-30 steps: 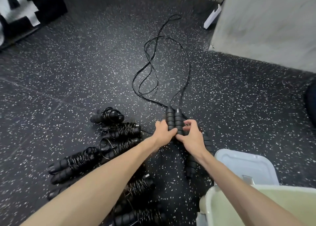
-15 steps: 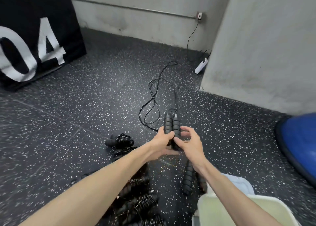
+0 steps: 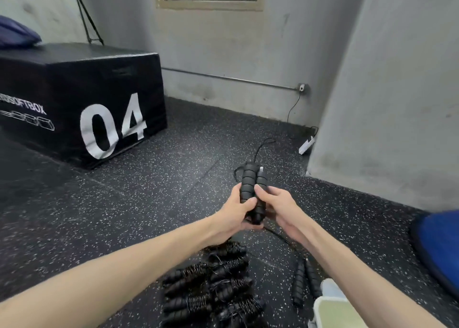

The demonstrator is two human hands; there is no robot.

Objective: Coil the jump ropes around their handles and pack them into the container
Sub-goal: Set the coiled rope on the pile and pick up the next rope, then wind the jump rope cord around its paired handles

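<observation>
Two black ribbed jump rope handles (image 3: pixel 250 186) stand side by side, upright, lifted above the floor. My left hand (image 3: pixel 236 213) grips them from the left and my right hand (image 3: pixel 278 208) holds them from the right, thumb laid on the front. Their thin black rope (image 3: pixel 260 148) trails from the handle tops down to the floor behind. Several coiled jump ropes (image 3: pixel 213 288) lie in a pile below my left forearm. Another pair of uncoiled handles (image 3: pixel 304 283) lies by the pale container (image 3: pixel 332 310) at the bottom right.
A black foam box (image 3: pixel 82 104) marked 04 stands at the left. A grey wall pillar (image 3: pixel 387 104) rises at the right, with a white power strip (image 3: pixel 306 145) at its foot. A blue balance dome (image 3: pixel 439 250) sits at the right edge. Speckled black rubber floor all around.
Both hands have lifted the paired handles up off the floor and toward me; the rope has been drawn in. The view has tilted upward, showing the wall and window.
</observation>
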